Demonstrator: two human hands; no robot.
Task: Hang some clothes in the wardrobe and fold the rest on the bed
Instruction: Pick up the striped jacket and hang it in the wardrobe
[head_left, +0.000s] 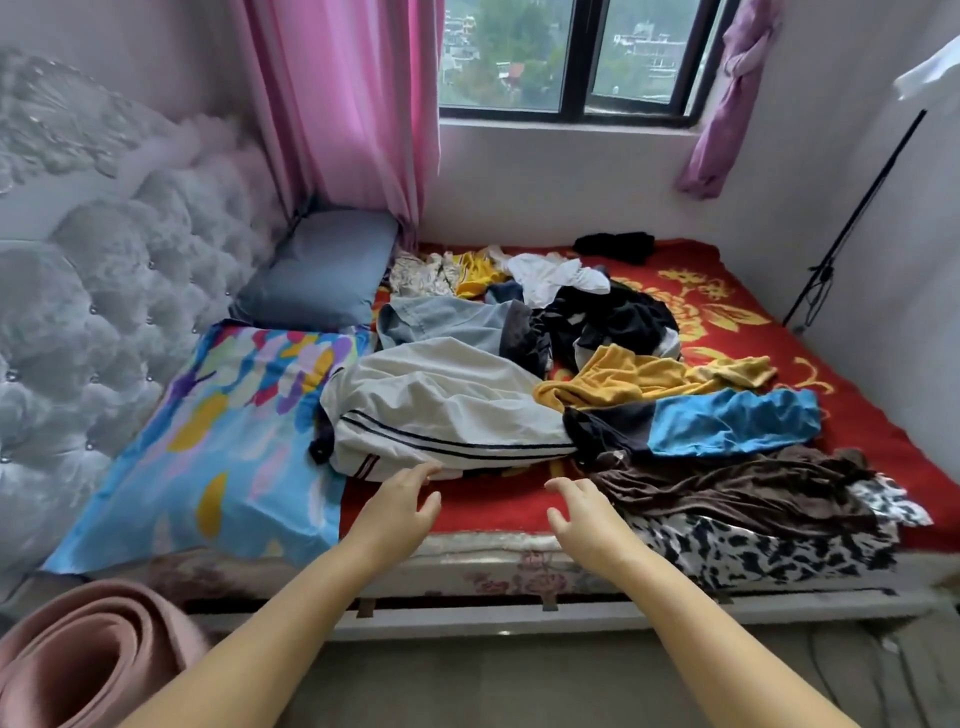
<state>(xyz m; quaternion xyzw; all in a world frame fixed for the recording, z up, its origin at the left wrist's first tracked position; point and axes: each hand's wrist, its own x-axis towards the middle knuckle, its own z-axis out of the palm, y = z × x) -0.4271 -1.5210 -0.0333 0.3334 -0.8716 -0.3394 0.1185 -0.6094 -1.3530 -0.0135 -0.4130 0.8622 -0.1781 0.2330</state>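
Left hand (397, 506): reached over the near edge of the bed, fingers spread and loosely bent, holding nothing; its fingertips lay at the hem of the cream garment.
Right hand (582, 512): stretched out beside it, grip open with fingers relaxed, empty, just beside the brown garment.
Bed (498, 504): covered by a red blanket with a yellow pattern.
Cream garment (436, 405): white-cream with dark stripes along its hem, lying crumpled in the middle of the bed.
Brown garment (727, 486): spread along the near right edge, over a black-and-white patterned cloth (753, 551).
Other clothes: a yellow top (639, 379), a blue piece (732, 421), a black heap (618, 314) and a white piece (556, 278), all unfolded farther back.
Pillows: a colourful one (218, 447) and a grey one (322, 270) by the headboard.
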